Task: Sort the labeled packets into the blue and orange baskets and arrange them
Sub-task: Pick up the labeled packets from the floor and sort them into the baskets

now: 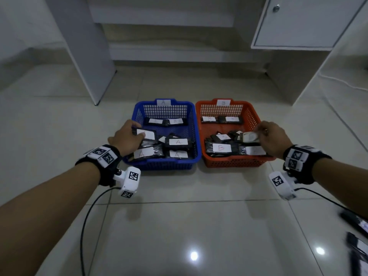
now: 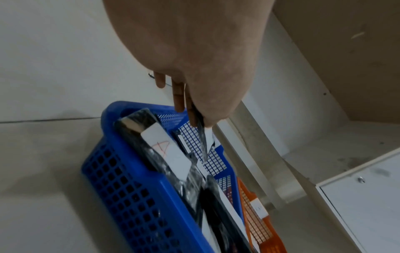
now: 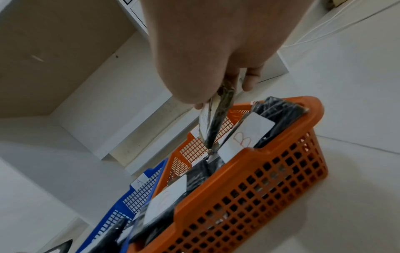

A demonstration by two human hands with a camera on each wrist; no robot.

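The left hand (image 1: pixel 127 137) pinches a dark packet (image 1: pixel 146 134) by its edge, thumb on top and fingers beneath, holding it above the blue basket (image 1: pixel 191 120); the packet juts from the hand toward 3 o'clock, over the basket's 9 o'clock side. The right hand (image 1: pixel 271 136) pinches a second packet (image 1: pixel 250 137) the same way, and that one points toward 9 o'clock, above the 3 o'clock side of the orange basket (image 1: pixel 253 116). Both baskets sit side by side on the tiled floor (image 1: pixel 179 226), blue at 9 o'clock of orange, their rims almost touching. From each wrist view the held packet shows only edge-on, a thin dark sliver below the palm, so its label cannot be read there; in the head view the left packet's white label is partly covered by the thumb and the right packet's label is blurred and glossy. Loose packets lie heaped in the near half of each basket, with a neat pair laid flat at the 12 o'clock end. The baskets are rigid plastic with square-mesh walls and rounded rims; the packets are flat, black, crinkly film rectangles bearing white paper labels marked A in the blue basket and B in the orange. More dark objects at the head view's 4 o'clock edge are cut off.
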